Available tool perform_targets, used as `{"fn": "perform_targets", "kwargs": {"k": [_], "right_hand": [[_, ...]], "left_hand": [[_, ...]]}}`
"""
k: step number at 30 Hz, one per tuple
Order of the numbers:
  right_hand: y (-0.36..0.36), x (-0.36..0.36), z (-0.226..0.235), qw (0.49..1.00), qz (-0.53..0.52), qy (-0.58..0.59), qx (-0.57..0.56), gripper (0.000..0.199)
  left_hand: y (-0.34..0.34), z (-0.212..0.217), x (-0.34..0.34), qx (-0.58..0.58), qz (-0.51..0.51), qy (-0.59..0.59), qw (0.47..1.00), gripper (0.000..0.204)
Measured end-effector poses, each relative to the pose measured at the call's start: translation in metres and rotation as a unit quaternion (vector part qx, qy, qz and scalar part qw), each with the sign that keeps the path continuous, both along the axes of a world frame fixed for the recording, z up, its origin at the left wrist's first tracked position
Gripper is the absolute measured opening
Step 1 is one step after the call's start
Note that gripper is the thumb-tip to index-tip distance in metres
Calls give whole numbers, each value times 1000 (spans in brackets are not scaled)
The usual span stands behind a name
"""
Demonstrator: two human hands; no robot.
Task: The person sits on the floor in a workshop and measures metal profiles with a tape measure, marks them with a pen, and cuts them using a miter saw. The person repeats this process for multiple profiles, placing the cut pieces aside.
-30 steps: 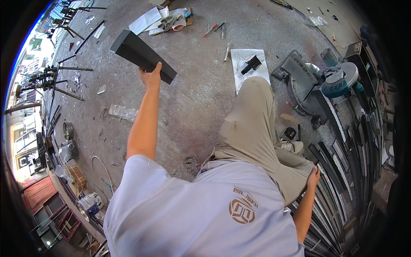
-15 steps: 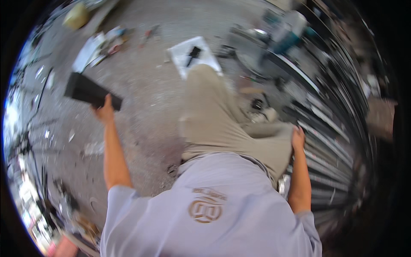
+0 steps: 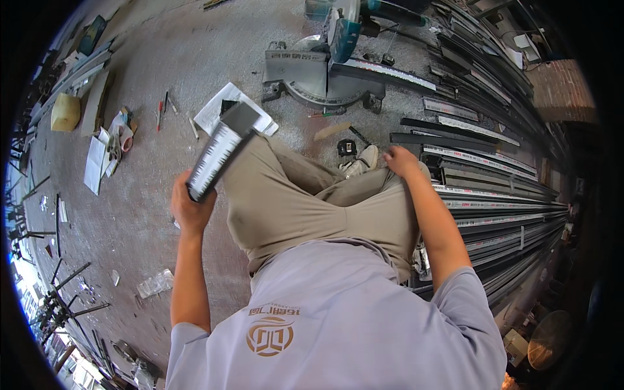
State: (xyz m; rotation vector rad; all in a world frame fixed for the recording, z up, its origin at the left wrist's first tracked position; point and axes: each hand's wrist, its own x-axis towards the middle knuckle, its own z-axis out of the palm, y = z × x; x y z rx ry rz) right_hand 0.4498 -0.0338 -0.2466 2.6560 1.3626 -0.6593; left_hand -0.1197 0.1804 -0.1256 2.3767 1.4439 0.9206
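My left hand (image 3: 194, 203) is closed around the lower end of a short, dark grey metal profile (image 3: 218, 156). This box-shaped piece is tilted, with jagged-edged white film along one face. Its upper end overlaps a white paper (image 3: 214, 107) on the floor and reaches beside my left knee. Over my bent right knee, my right hand (image 3: 401, 161) rests palm down with nothing visible in it and its fingers loosely apart. Near those fingers are my shoe (image 3: 363, 161) and a small black tape measure (image 3: 346, 147).
A miter saw (image 3: 344, 42) stands ahead on the floor, a long profile (image 3: 390, 73) lying across its base. Many long metal profiles (image 3: 484, 156) are stacked at right. Papers with a tape roll (image 3: 125, 138), pens (image 3: 160, 114) and a yellowish container (image 3: 65, 112) lie at left.
My left hand has brought the profile inward from the far left to beside my left knee, turning its film-covered face into view. My view has shifted, showing more of the saw.
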Motion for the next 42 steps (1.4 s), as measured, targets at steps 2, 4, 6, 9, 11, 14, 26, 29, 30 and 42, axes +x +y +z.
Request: {"fn": "perform_targets", "kwargs": {"k": [2,4,6,9,11,14,26,29,30,42], "right_hand": [[11,2,-27,999,17,39,18,46],[26,-3,-52,998,-3,56,31,46],[45,-9,-70,997,-28,70,11,46],[64,-10,-86,997,-26,64,-27,46],[75,-7,-100,996,-45,57,-44,45],[91,-7,-118,996,-67,15,-63,38],[112,8,-120,998,-51,-19,37,23],[100,15,-65,980,-71,74,172,28],[85,29,-55,965,-89,112,221,31],[-37,-11,163,701,-342,319,537,20]], "left_hand": [[-4,16,28,3,-45,4,999,64],[-14,34,53,-4,-85,1,996,68],[-28,43,72,-34,-111,18,993,73],[-41,49,92,-50,-159,77,983,79],[-49,56,104,-112,-140,108,978,81],[-51,55,99,-149,-171,182,957,87],[-9,74,103,-221,-210,199,931,93],[-11,74,123,-195,-232,185,935,93],[-10,76,137,-192,-253,183,930,93],[-95,58,238,-185,-418,104,884,105]]}}
